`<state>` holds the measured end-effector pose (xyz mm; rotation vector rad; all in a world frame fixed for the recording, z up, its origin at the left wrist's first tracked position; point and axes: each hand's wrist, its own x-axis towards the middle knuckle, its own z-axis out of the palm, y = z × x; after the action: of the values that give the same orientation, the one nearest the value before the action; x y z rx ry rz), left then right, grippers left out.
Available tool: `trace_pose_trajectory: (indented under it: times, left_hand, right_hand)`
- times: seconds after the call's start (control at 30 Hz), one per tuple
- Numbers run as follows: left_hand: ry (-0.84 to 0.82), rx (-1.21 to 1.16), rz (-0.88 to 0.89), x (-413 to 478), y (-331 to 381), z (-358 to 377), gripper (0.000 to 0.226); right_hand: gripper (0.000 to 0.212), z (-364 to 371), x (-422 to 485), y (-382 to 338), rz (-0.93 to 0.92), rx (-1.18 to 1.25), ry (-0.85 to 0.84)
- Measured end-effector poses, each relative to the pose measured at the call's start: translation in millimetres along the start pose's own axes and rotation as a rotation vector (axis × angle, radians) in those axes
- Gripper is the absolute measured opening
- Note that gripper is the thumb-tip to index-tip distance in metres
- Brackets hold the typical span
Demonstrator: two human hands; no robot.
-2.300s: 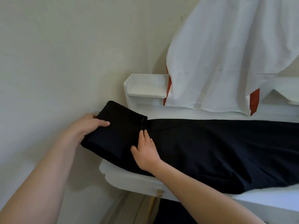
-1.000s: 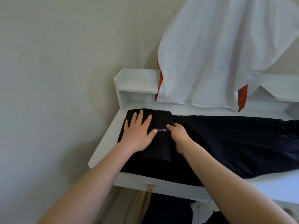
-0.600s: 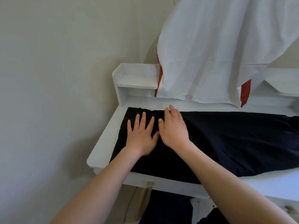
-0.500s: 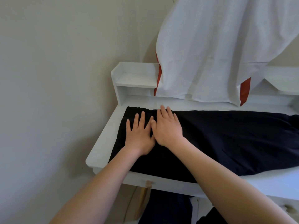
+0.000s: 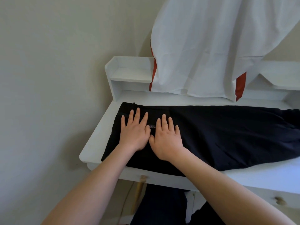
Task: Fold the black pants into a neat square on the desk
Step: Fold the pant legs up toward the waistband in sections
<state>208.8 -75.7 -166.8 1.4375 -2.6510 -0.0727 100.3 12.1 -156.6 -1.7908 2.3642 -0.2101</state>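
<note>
One pair of black fabric pants (image 5: pixel 227 135) lies lengthwise on the white wooden desk (image 5: pixel 95 145), its left end near the desk's left edge. Two hands press that end side by side: the left hand (image 5: pixel 134 135) and the right hand (image 5: pixel 167 142) lie flat, fingers straight and spread, gripping nothing, with one small lettered label (image 5: pixel 152 127) between them. Behind hangs one white cloth (image 5: pixel 211 46) with two orange-red stripes.
</note>
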Motion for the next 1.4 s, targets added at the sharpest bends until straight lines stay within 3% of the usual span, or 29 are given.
trace_pose_trajectory:
  times: [0.23,0.33,0.43,0.6,0.7,0.8,0.93,1.17,1.27,1.4]
  left_hand:
    - [0.232,-0.122,-0.032,-7.2,3.4,-8.7,0.049]
    - [0.339,-0.132,-0.193,-11.7,-4.5,-19.8,0.047]
    - [0.241,-0.175,-0.426,-15.4,-18.1,-32.4,0.057]
    - [-0.024,-0.537,-0.605,-10.3,-47.6,-46.3,0.071]
    - [-0.162,-0.859,-0.659,-5.3,-62.3,-54.6,0.052]
    - [-0.235,-0.974,-0.618,-3.6,-66.4,-66.5,0.034]
    - [-0.226,-1.037,-0.552,0.3,-63.6,-93.1,0.032]
    - [-0.169,-1.137,-0.400,3.9,-44.3,-140.7,0.031]
    - [-0.157,-1.171,-0.321,6.7,-37.5,-145.4,0.037]
    - [-0.127,-1.301,-0.287,11.7,-23.3,-144.7,0.063]
  right_hand:
    - [0.076,12.2,-19.1,2.1,-0.023,0.028,0.083]
    - [0.078,12.5,-17.8,2.5,-0.028,0.050,0.089]
    - [0.078,12.4,-17.3,3.0,-0.027,0.067,0.093]
    - [0.078,11.3,-15.6,2.5,-0.021,0.091,0.088]
    - [0.079,11.2,-14.6,1.8,-0.011,0.104,0.082]
    - [0.078,11.0,-13.0,-0.8,0.002,0.127,0.083]
    - [0.073,7.4,-9.6,-8.7,0.009,0.202,0.079]
    - [0.064,-8.4,-2.4,-29.4,-0.025,0.609,0.041]
    - [0.064,-15.8,2.1,-35.0,-0.029,0.768,0.016]
    - [0.065,-21.7,5.5,-36.5,-0.003,1.048,-0.036]
